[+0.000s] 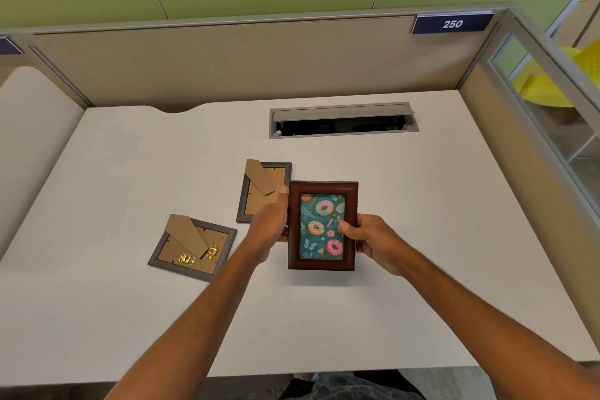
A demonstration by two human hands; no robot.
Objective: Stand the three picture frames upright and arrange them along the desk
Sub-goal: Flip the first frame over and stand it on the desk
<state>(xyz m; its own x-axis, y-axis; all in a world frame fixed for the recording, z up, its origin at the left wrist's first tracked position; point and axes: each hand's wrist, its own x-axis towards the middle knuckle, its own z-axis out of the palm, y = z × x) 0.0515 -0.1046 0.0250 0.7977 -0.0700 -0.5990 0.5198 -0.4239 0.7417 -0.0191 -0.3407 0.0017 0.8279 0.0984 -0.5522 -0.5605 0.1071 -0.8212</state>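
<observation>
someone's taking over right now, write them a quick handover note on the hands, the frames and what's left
Left hand and right hand grip the sides of the red-brown frame, picture facing the camera, above the desk.
Two grey frames lie face down, easel backs up: the near-left grey frame and the rear grey frame, partly behind the left hand.
Done: no frame visibly standing yet.
Left: stand all three upright and line them up along the desk.

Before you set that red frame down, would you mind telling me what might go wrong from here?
1. The red-brown frame is held by both hands, left hand and right hand. Its back is hidden, so the stand may not be out; it could topple when released.
2. The grey frame behind the left hand lies face down close by, easy to bump.
3. The open cable slot interrupts the back of the desk, so a frame placed there could tip in.
</observation>
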